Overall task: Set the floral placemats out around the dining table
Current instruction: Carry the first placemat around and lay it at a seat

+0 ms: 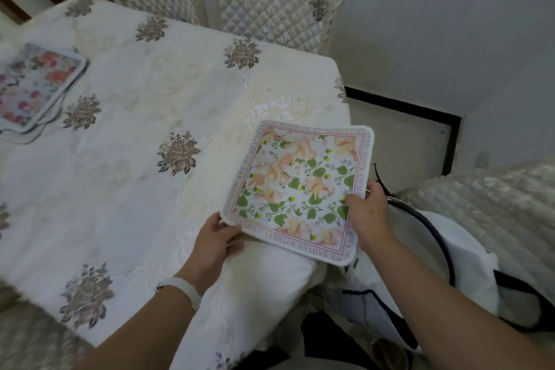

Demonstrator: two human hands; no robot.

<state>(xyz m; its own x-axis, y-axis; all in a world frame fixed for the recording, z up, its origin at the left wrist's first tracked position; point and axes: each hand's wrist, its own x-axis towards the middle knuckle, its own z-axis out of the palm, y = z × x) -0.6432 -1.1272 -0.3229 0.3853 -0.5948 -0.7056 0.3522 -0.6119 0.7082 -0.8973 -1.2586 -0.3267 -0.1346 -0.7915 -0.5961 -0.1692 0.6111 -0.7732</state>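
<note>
Left hand [214,242] is pinching the near-left corner of the peach-and-green placemat [295,189], thumb on top and the other fingers tucked under the edge; right hand [365,213] is clamping the near-right edge the same way, thumb pressing on the printed face. Both hands are closed on this one mat. The mat is being held roughly flat, face up, over the near-right corner of the dining table [156,141]; whether its far edge is touching the cloth cannot be told. Its near corner is overhanging the table edge toward the person. The mat is close to square, so there is no strong long axis; it is sitting turned diamond-wise to the table edge, with lettered borders running along all four sides. The mat lies forward of both grips, and the free cloth lies forward and left of it, so the judgement is that the coming move is a short push away from the body plus a small turn to square the mat with the edge. Nothing is standing in that path. A stack of pink-flowered placemats [36,87] is lying well apart at the far left. Two quilted chairs [270,0] are standing behind the far edge; a white bag with dark straps [444,264] is sitting just right of the right forearm.
</note>
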